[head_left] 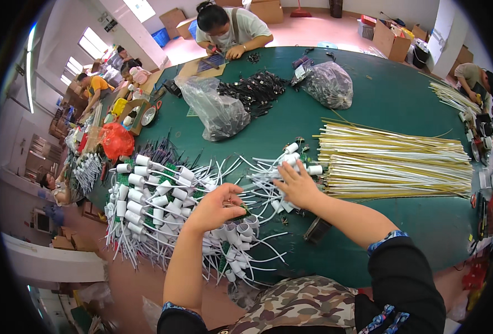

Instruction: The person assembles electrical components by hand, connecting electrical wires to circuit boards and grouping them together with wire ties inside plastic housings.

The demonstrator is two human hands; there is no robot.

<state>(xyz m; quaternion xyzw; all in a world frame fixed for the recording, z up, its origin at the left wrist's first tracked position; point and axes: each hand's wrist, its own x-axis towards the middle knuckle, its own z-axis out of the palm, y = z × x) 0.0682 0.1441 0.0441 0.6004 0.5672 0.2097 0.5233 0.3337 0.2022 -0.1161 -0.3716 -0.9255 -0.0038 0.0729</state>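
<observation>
My left hand (217,209) has its fingers curled toward the thumb over the pile of white parts; a small dark green bit shows by the thumb, but what it grips is not clear. My right hand (300,187) lies with fingers spread on a smaller heap of white cylinders with white wires (292,148), at the near ends of the long strips. To the left spreads a large pile of white cylinders (135,207), with green pieces among them and white wires hanging over the table edge. More open-ended white cylinders (232,234) lie just below my left hand.
Bundled white and yellow strips (394,161) lie on the green table (291,119) at right. Farther back are a clear bag (213,111), black parts (254,92) and a filled bag (328,84). A red bag (116,140) stands left. A co-worker (232,30) works opposite; others sit around.
</observation>
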